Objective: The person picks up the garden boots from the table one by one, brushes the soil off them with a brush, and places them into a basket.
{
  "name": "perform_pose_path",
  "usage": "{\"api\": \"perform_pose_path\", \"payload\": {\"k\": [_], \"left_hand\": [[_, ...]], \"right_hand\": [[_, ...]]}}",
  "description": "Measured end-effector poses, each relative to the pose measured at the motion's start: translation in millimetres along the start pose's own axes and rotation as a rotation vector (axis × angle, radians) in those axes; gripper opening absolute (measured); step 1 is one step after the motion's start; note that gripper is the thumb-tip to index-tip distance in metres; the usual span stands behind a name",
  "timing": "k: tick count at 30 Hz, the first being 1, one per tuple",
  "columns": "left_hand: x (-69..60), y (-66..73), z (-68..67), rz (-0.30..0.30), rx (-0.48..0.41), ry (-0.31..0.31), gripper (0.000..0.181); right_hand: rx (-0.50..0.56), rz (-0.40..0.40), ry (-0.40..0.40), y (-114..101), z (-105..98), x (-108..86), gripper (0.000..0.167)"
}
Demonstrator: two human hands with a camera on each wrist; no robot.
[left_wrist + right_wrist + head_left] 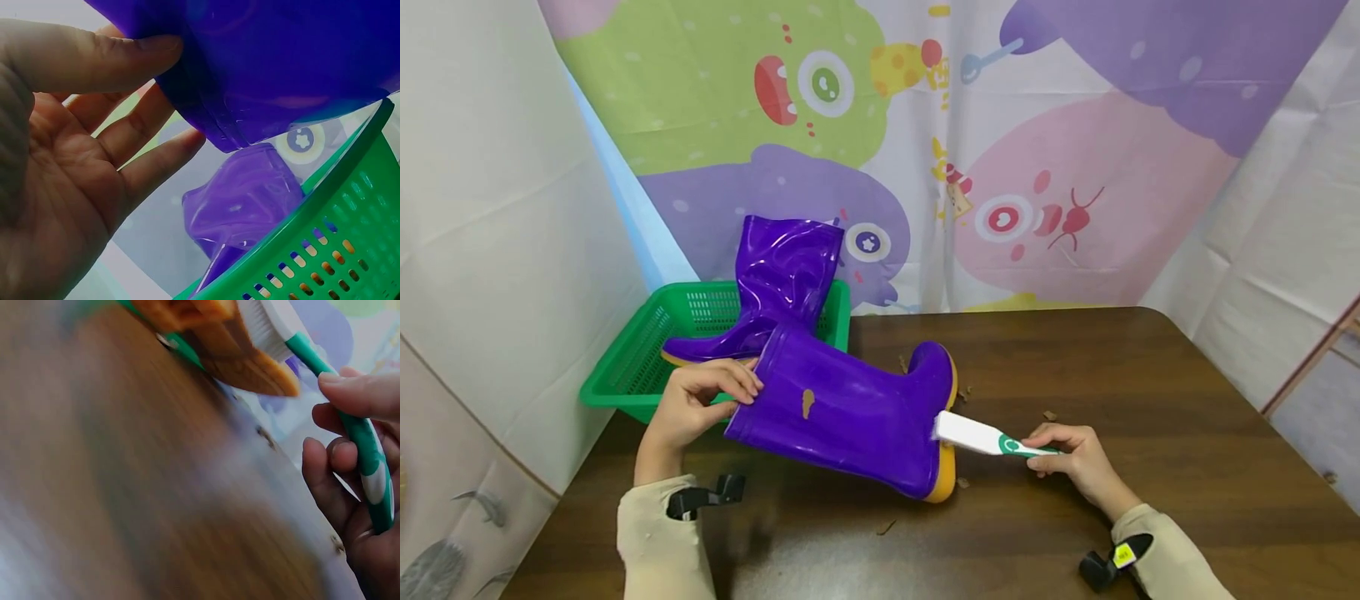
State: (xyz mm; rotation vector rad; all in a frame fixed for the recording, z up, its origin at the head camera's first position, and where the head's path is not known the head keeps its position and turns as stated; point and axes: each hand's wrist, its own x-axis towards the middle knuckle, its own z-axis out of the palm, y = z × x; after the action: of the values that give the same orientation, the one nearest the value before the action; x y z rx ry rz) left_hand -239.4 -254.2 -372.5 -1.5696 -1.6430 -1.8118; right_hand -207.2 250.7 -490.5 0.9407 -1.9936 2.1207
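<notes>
My left hand (703, 400) pinches the top rim of a glossy purple rain boot (857, 417), which is held tilted on its side above the table with its yellow sole facing right. A brown smudge (808, 403) marks the shaft. In the left wrist view the thumb lies on one side of the rim and fingers on the other. My right hand (1071, 462) holds the green-and-white handle of a brush (973, 433). Its white bristles (262, 331) meet the boot by the sole in the right wrist view. Inside the boot is hidden.
A green plastic basket (617, 392) stands at the back left, holding a second purple boot (786, 267). Several brown crumbs, such as one flake (886, 527), lie scattered on the dark wooden table (1150, 375). A cartoon-printed cloth (1067, 167) hangs behind.
</notes>
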Motion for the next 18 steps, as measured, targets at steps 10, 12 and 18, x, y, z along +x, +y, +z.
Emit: {"api": "perform_pose_path", "payload": {"k": [10, 12, 18], "left_hand": [[1.9, 0.6, 0.2, 0.039, 0.0, -0.014, 0.031], [3.0, 1.3, 0.6, 0.041, -0.001, -0.012, 0.036], [4.6, 1.2, 2.5, 0.048, -0.001, -0.014, 0.038]], "right_hand": [[-0.072, 0.014, 0.17, -3.2, -18.3, -3.7, 0.031], [-0.033, -0.006, 0.179, -5.6, -15.5, -1.8, 0.033], [0.051, -0.052, 0.081, -14.4, 7.2, 2.7, 0.039]]}}
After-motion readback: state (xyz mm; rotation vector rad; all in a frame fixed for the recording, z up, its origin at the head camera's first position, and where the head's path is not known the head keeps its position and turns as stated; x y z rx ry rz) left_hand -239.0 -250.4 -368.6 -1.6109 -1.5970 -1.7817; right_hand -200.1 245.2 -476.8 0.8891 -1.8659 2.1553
